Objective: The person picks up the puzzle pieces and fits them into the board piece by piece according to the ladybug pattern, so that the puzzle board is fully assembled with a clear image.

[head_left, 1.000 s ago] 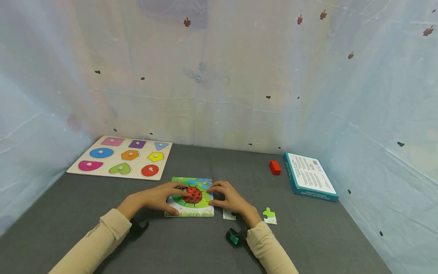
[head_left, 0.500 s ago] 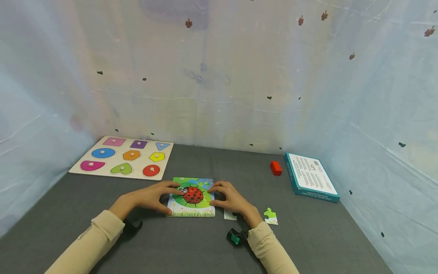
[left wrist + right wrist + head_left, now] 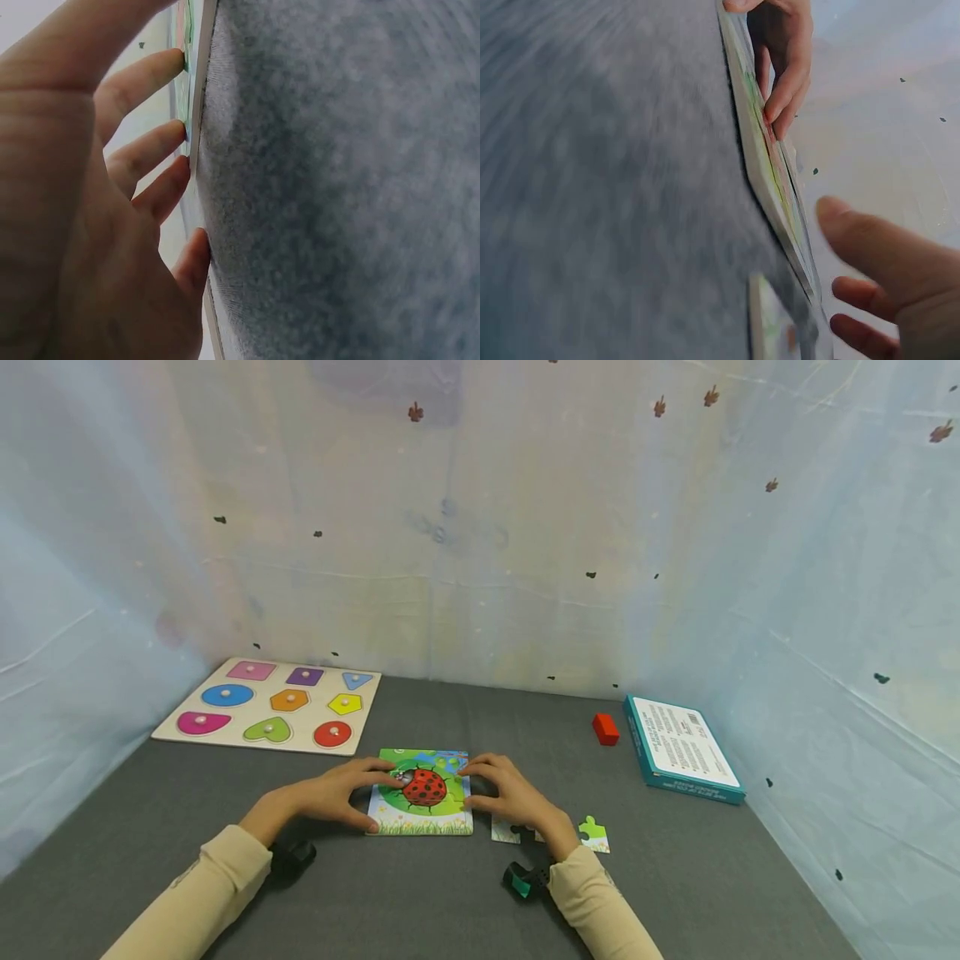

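A square ladybug jigsaw puzzle (image 3: 423,821) lies flat on the grey table in the head view. My left hand (image 3: 327,793) rests on its left side, fingers spread over the picture and thumb by the lower left corner. In the left wrist view, fingertips (image 3: 177,131) touch the puzzle's surface. At the right edge is my right hand (image 3: 516,795), fingers loosely bent. Its thumb (image 3: 836,217) stands apart from the puzzle (image 3: 761,154) in the right wrist view. One loose jigsaw piece (image 3: 502,832) lies partly under the right wrist; a green-and-white jigsaw piece (image 3: 595,837) lies farther right.
A wooden peg board (image 3: 300,727) with coloured shapes lies at the back left. Toward the back right are a red block (image 3: 605,729) and a teal box (image 3: 686,747). Pale plastic sheeting (image 3: 480,543) walls the back and both sides.
My left hand has slid left over the puzzle, uncovering the ladybug's head, then stayed there. My right hand has shifted slightly right, away from the puzzle's edge.
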`<state>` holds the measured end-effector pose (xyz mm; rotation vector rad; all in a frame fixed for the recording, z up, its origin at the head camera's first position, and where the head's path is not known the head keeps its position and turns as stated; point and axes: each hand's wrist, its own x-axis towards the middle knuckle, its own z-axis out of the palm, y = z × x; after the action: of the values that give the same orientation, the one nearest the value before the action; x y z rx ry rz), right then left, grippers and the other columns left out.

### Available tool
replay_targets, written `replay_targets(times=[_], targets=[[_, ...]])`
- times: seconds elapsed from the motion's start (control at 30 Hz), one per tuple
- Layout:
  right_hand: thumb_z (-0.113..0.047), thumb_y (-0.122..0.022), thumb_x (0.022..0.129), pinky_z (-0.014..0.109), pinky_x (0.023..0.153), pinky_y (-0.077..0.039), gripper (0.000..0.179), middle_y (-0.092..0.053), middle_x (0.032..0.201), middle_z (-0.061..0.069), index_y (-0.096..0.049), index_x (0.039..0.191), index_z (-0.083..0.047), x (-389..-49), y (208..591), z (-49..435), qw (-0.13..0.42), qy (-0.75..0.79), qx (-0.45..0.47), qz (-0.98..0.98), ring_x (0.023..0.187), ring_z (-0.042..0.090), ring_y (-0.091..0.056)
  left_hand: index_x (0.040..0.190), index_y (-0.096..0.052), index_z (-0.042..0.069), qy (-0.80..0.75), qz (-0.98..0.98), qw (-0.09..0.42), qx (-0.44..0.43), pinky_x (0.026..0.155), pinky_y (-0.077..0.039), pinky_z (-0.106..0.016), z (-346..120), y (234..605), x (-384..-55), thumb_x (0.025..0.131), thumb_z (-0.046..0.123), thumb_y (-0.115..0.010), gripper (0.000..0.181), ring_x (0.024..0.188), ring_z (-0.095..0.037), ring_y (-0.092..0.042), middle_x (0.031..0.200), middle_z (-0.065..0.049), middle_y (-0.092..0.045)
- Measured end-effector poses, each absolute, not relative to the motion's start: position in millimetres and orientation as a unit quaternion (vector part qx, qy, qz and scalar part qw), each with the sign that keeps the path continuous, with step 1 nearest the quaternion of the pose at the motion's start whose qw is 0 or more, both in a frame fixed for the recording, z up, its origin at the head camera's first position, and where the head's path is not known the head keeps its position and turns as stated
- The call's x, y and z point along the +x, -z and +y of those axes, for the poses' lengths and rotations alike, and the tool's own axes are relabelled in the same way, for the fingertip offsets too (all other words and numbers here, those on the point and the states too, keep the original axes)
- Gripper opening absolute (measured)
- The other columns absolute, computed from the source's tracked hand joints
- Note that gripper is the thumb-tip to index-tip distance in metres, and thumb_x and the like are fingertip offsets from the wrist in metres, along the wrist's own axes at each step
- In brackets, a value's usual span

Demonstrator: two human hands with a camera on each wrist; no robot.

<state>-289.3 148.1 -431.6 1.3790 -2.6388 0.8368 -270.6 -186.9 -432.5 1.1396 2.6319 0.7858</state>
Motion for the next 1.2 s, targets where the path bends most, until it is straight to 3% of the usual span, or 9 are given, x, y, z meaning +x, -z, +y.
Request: replay_targets(times=[0.37,0.6,1.2], targets=[[-0.028,-0.062,0.090,0.048,0.096,-0.035,0.045,-0.045,0.131,0.013,-0.054,0.129,-0.007,-276.0,417.0,169.9,0.041,-0.269,0.421,-0.865,0.122,0.027,-0.039,0.134,-0.050,0.019,-0.259,0.883,0.083,0.382,0.098,-0.027,-0.064,-185.8,433.9,-271.1,0.077,0.051,-0.071,0.069,0.130,-0.041,-0.031,0.142,-0.014,-0.037],[-0.032,-0.062,0.090,0.047,0.094,-0.038,0.046,-0.047,0.129,0.007,-0.054,0.129,-0.010,-262.0,409.4,184.9,0.057,-0.250,0.423,-0.869,0.120,0.023,-0.040,0.134,-0.051,0.019,-0.258,0.884,0.079,0.381,0.097,-0.027,-0.064,-185.7,433.3,-270.3,0.076,0.051,-0.071,0.068,0.129,-0.041,-0.032,0.141,-0.014,-0.038],[-0.030,-0.068,0.086,0.048,0.095,-0.038,0.048,-0.051,0.128,0.007,-0.055,0.129,-0.015,-237.8,418.9,211.3,0.074,-0.232,0.389,-0.888,0.119,0.022,-0.044,0.134,-0.051,0.020,-0.253,0.886,0.076,0.381,0.098,-0.027,-0.064,-185.6,429.8,-269.4,0.077,0.051,-0.070,0.067,0.129,-0.041,-0.033,0.141,-0.014,-0.038]])
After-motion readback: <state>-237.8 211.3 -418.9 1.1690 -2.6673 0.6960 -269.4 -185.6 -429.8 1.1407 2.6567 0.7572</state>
